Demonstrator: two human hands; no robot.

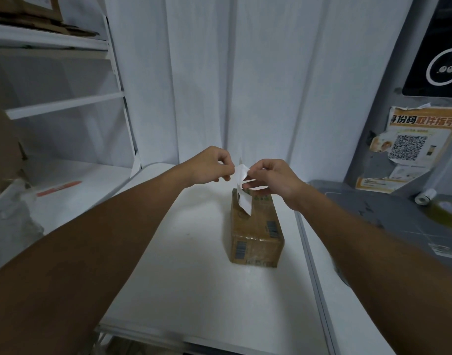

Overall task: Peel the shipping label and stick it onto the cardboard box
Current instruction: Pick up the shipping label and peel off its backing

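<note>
White label [241,172] pinched between both our hands [212,166] [273,178], mid-peel; box [255,231] directly below, long axis toward us.

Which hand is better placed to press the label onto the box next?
Probably the right hand: it hangs over the box far end, pinching the label, whose loose strip dangles onto the box. The left hand holds beside the box.

White shelves [66,103] flank pale panelled wall [245,73]
</note>
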